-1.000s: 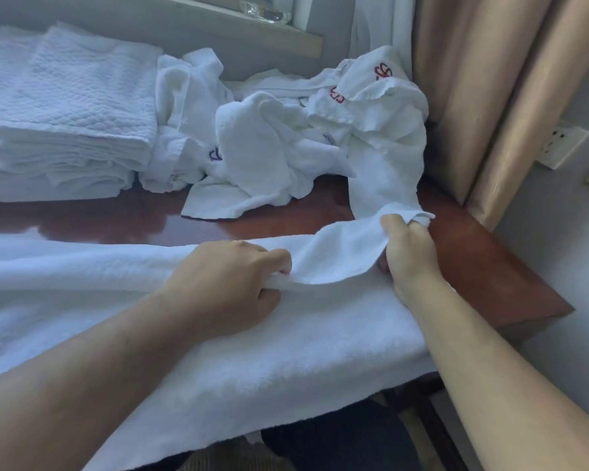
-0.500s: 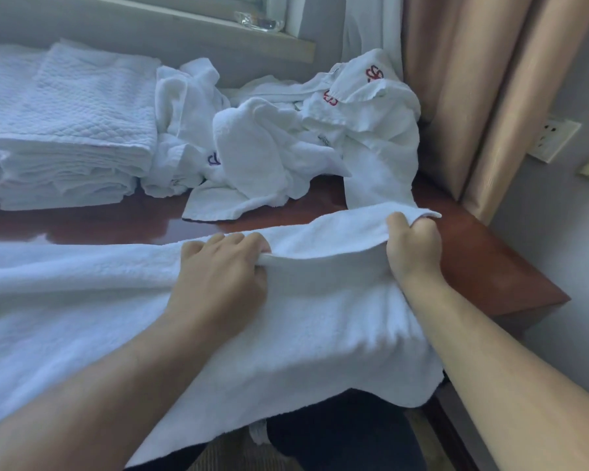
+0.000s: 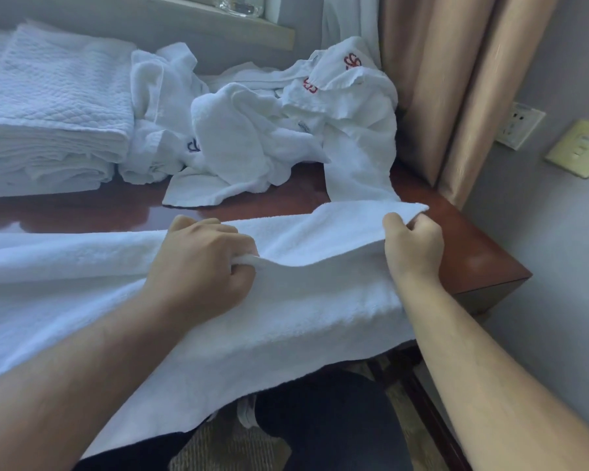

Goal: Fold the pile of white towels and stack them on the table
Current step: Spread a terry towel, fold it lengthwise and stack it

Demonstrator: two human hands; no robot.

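Note:
A large white towel (image 3: 82,283) lies across the near part of the dark wooden table (image 3: 473,253), its front edge hanging over the table's edge. My left hand (image 3: 201,263) grips a fold of it near the middle. My right hand (image 3: 413,246) grips its far right corner, lifted a little off the table. Behind lies a crumpled pile of white towels (image 3: 269,130) with red and blue embroidered marks. A stack of folded white towels (image 3: 51,107) stands at the back left.
Beige curtains (image 3: 456,79) hang at the back right, close to the table's corner. A wall socket (image 3: 519,125) and a switch (image 3: 578,149) are on the right wall. A window sill (image 3: 218,25) runs behind the piles. My dark trouser leg (image 3: 320,423) shows below the table.
Both hands have kept hold of the towel and shifted it forward across the table. The right corner has been pulled out flatter to the right, and the left hand now bunches a fold.

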